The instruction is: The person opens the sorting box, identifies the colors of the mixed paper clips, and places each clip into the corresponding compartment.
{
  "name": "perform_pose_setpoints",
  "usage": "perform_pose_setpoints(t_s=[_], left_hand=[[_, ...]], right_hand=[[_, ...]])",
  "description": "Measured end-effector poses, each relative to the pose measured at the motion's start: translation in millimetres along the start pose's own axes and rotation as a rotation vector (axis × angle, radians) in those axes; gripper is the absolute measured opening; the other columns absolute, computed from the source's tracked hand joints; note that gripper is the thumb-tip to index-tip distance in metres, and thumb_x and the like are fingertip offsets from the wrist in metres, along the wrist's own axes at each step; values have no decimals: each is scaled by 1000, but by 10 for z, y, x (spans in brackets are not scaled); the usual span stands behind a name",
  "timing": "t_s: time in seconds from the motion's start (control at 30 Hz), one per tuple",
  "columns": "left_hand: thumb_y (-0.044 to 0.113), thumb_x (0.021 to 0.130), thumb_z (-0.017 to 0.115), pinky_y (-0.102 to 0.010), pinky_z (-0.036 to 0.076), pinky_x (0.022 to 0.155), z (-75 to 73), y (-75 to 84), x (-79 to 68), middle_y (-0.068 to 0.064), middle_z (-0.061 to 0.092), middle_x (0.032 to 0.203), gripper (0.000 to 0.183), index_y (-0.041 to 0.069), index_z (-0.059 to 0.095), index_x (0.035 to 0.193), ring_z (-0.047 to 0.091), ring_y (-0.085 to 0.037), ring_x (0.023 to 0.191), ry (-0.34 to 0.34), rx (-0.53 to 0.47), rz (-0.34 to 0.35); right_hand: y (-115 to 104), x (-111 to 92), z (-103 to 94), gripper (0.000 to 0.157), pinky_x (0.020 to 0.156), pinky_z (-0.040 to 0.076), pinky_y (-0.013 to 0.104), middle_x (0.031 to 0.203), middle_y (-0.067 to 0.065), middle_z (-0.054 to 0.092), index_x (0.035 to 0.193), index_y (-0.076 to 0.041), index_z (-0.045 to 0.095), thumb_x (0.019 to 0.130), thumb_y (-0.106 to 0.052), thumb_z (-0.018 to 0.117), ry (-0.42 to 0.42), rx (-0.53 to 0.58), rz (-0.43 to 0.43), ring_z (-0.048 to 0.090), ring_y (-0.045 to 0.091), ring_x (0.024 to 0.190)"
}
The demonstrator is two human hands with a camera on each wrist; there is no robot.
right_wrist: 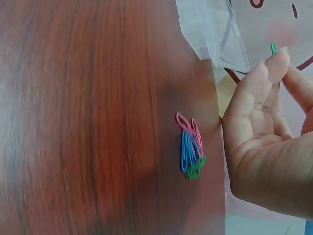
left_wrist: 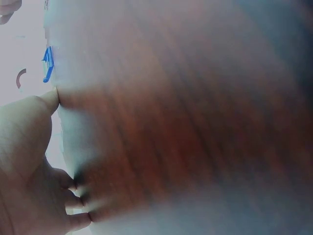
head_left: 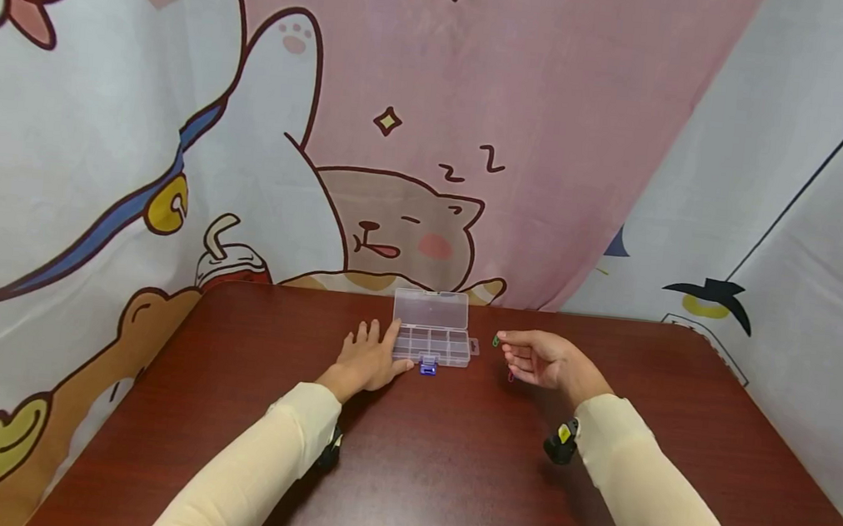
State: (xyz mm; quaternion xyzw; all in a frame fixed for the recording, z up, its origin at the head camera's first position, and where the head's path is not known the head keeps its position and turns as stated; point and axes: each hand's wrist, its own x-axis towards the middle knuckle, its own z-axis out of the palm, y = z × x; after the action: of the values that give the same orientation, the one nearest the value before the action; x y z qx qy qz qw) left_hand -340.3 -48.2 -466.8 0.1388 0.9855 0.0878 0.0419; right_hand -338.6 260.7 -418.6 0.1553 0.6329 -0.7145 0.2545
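A clear plastic compartment box [head_left: 430, 361] stands on the table with its lid [head_left: 431, 308] raised at the back. My left hand [head_left: 369, 360] is spread flat at the box's left side, the index finger and thumb reaching its edge. Just right of the box, my right hand [head_left: 544, 362] pinches a green paper clip [right_wrist: 274, 48] between thumb and fingertip, held above the table. Below that hand lies a small pile of paper clips: pink [right_wrist: 182, 121], blue [right_wrist: 184, 152] and green [right_wrist: 194, 171]. In the head view the hand hides most of the pile.
The dark red-brown table [head_left: 420, 455] carries the box near its far edge. A blue latch [head_left: 428, 369] hangs at the box's front. Behind the table hangs a cloth [head_left: 552, 141] printed with cartoon animals.
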Motion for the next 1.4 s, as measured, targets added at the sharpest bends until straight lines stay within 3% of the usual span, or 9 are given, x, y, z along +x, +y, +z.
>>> perform_pose_setpoints(t_s=[0.47, 0.77, 1.1, 1.4], left_hand=[[63, 95, 44, -56, 19, 115, 4, 4, -3, -23, 23, 157, 82, 19, 12, 157, 20, -43, 145, -1, 13, -2], [63, 94, 45, -56, 18, 116, -4, 11, -1, -22, 22, 158, 82, 20, 12, 157, 19, -43, 145, -6, 0, -10], [63, 94, 43, -56, 18, 116, -11, 20, 18, -21, 21, 158, 83, 20, 11, 157, 19, -42, 145, -18, 16, -12], [62, 95, 44, -56, 18, 116, -16, 15, 10, -22, 21, 158, 82, 20, 11, 157, 19, -42, 145, -16, 9, -10]], right_hand=[[32, 212, 334, 11, 67, 54, 25, 68, -6, 68, 91, -13, 75, 90, -22, 70, 3, -21, 15, 63, 6, 61], [13, 225, 461, 21, 64, 54, 25, 76, -3, 72, 106, -9, 72, 90, -23, 70, 13, -90, -8, 65, 7, 61], [-55, 152, 383, 41, 65, 54, 25, 81, -2, 72, 127, -3, 61, 93, -25, 66, 15, -105, -41, 65, 8, 64], [-215, -74, 146, 22, 64, 56, 25, 80, -3, 71, 108, -11, 69, 94, -28, 65, 34, -194, -93, 66, 6, 63]])
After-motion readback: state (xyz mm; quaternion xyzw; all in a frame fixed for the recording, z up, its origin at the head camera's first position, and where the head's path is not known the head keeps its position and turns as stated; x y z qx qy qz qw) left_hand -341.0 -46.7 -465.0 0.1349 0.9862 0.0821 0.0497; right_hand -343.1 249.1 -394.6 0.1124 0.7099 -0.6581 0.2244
